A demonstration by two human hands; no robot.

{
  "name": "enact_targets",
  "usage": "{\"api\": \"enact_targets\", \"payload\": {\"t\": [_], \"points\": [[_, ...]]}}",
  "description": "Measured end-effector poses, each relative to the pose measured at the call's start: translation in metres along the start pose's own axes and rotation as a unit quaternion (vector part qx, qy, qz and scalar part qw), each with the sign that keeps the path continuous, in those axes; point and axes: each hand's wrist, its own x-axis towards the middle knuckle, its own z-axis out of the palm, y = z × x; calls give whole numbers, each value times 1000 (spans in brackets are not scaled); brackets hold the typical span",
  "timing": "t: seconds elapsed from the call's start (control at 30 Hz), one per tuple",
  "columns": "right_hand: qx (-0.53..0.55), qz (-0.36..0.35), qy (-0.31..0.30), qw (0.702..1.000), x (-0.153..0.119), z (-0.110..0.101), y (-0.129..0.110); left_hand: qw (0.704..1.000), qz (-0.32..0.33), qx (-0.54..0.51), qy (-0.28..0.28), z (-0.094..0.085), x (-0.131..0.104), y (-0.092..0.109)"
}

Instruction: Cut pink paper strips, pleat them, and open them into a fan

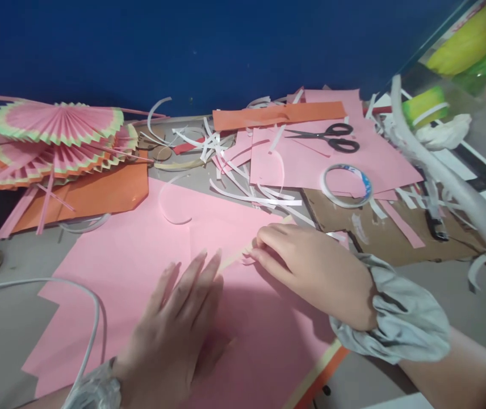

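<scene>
Grey tabletop [4, 324] against a deep-blue backdrop [183, 51] — large pink sheet [115, 244] spread across the front.
Nearest, left hand [175, 324] flattened over the sheet, fingers loosely spread, gripping nothing visible; right hand [311, 267] pinched on a pale strip [234, 258], laid slantwise on the sheet between the hands; probably feather-light, thin, easily creased or torn — best taken by one end, likely floppy sheet pressed flat alongside; farther off, tape roll [367, 187] and black-handled scissors [322, 136] on other pink sheets [392, 170]; to the left, pleated paper fans [55, 122].
</scene>
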Motion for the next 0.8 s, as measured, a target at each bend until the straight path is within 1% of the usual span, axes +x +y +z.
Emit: {"api": "enact_targets", "payload": {"t": [0.07,0.13,0.23,0.37,0.6,0.8], "points": [[27,-24,14,999,2,2,1,999,33,-15,-10,-1,3,-3],[36,-29,24,999,4,3,1,998,54,-17,-39,-1,6,-6],[31,-19,23,999,7,5,2,996,57,-12,-70,0,8,-8],[23,-17,11,1000,8,9,3,996,53,-14,-76,0,7,-9],[-38,-43,-4,998,7,16,3,995,50,-17,-85,0,6,-10],[-57,-59,-22,996,5,17,5,996,54,-18,-68,2,5,-10]]}}
